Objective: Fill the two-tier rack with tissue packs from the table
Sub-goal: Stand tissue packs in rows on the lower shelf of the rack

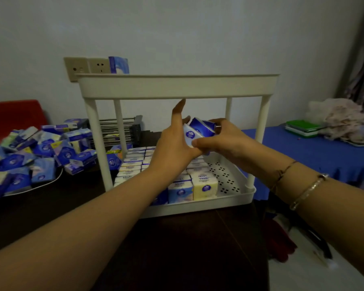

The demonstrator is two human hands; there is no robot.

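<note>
At the centre of the frame both hands meet inside the white two-tier rack [178, 86], between its tiers and above the lower tray. The left hand [173, 141] holds its fingers mostly straight, the forefinger pointing up toward the underside of the top tier, its palm pressed against a small bunch of blue-and-white tissue packs [199, 130]. The right hand [221, 141] curls its fingers and thumb round the same bunch from the other side — how many packs it holds cannot be told. Beneath the hands, the left and middle of the lower tray are filled with upright rows of packs [189, 185], while the perforated floor at the tray's right stands bare. One pack [118, 65] rises above the rim of the top tier at its left end. At the left of the frame a loose heap of tissue packs [36, 150] lies on the dark table [177, 248] — well apart from the rack. Bracelets [303, 192] circle the right wrist.
</note>
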